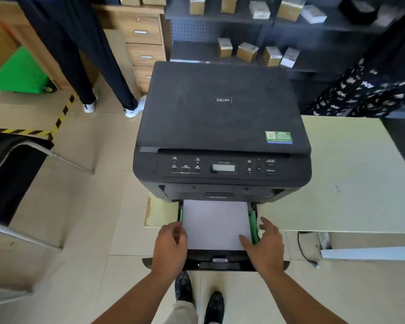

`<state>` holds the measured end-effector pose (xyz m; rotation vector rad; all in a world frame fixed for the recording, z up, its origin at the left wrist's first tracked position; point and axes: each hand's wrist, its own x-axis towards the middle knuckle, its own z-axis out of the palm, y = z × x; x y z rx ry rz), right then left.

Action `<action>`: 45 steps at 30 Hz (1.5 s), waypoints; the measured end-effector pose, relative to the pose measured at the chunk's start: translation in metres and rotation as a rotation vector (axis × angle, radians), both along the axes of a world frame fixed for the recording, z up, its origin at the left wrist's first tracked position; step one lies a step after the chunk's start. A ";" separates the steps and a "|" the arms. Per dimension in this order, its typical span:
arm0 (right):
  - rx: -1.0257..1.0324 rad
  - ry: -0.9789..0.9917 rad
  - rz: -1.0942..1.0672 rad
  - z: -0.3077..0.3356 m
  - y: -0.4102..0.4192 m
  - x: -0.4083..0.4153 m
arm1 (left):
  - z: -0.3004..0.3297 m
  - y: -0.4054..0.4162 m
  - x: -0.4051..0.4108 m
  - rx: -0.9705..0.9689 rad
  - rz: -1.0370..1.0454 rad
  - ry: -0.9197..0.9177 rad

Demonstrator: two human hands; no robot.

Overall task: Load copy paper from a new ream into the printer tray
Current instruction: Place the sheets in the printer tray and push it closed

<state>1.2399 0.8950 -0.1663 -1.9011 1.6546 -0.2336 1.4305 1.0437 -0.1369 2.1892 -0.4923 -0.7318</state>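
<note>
A black printer (222,118) stands on a pale table. Its paper tray (218,261) is pulled out toward me, and a white paper stack (214,224) lies flat in it between green side guides. My left hand (171,245) rests at the stack's left edge, its fingers curled against the paper just below the left green guide (180,215). My right hand (265,246) straddles the right green guide (253,226), with the thumb on the paper and the fingers outside the tray wall. No ream wrapper is in view.
The pale table (351,174) extends to the right of the printer. A black chair with a metal frame (14,174) stands at my left. One person (87,54) stands behind on the left, and another person in patterned clothing (365,90) is at the right. Shelves with small boxes (248,51) lie behind.
</note>
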 end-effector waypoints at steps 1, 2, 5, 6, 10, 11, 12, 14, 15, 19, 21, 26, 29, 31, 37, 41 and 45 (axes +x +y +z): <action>0.067 0.058 0.043 -0.002 0.001 -0.005 | -0.002 -0.002 0.000 0.006 -0.020 -0.011; 0.104 0.101 0.077 -0.005 0.001 -0.007 | -0.003 -0.003 0.000 0.017 -0.042 -0.020; 0.126 0.138 0.079 -0.008 -0.002 -0.004 | -0.006 -0.003 -0.002 0.054 -0.078 -0.032; 0.132 0.148 0.068 -0.008 -0.004 -0.003 | -0.007 -0.002 -0.003 0.061 -0.083 -0.035; 0.111 0.171 0.042 -0.008 -0.012 0.001 | -0.006 -0.003 -0.006 0.071 -0.075 -0.029; 0.094 0.171 0.053 -0.008 -0.014 0.001 | -0.005 -0.003 -0.006 0.071 -0.071 -0.024; 0.091 0.165 0.063 -0.009 -0.016 0.001 | -0.005 -0.003 -0.007 0.072 -0.070 -0.022; 0.117 0.153 0.071 -0.010 -0.018 0.003 | -0.006 -0.004 -0.007 0.072 -0.066 -0.018; 0.122 0.152 0.072 -0.011 -0.018 0.003 | -0.006 -0.005 -0.006 0.072 -0.058 -0.014; 0.014 0.109 0.057 -0.013 -0.019 0.004 | -0.005 -0.009 -0.004 0.064 0.001 -0.001; 0.003 0.085 0.025 -0.013 -0.022 0.003 | -0.004 -0.011 -0.005 0.062 0.036 0.004; 0.084 0.001 -0.059 -0.011 -0.025 0.003 | -0.007 -0.015 -0.011 0.078 0.115 0.033; 0.118 -0.036 -0.092 -0.010 -0.025 0.004 | -0.008 -0.015 -0.014 0.069 0.136 0.032; 0.114 -0.067 -0.093 -0.009 -0.024 0.004 | -0.010 -0.017 -0.014 0.068 0.135 0.035; 0.114 -0.092 -0.065 -0.003 -0.024 0.005 | -0.011 -0.022 -0.013 0.148 0.062 -0.014; 0.119 -0.085 -0.054 -0.001 -0.024 0.005 | -0.017 -0.017 -0.006 0.145 0.020 -0.060; 0.111 -0.067 -0.053 -0.002 -0.025 0.006 | -0.019 -0.020 -0.003 0.168 0.002 -0.044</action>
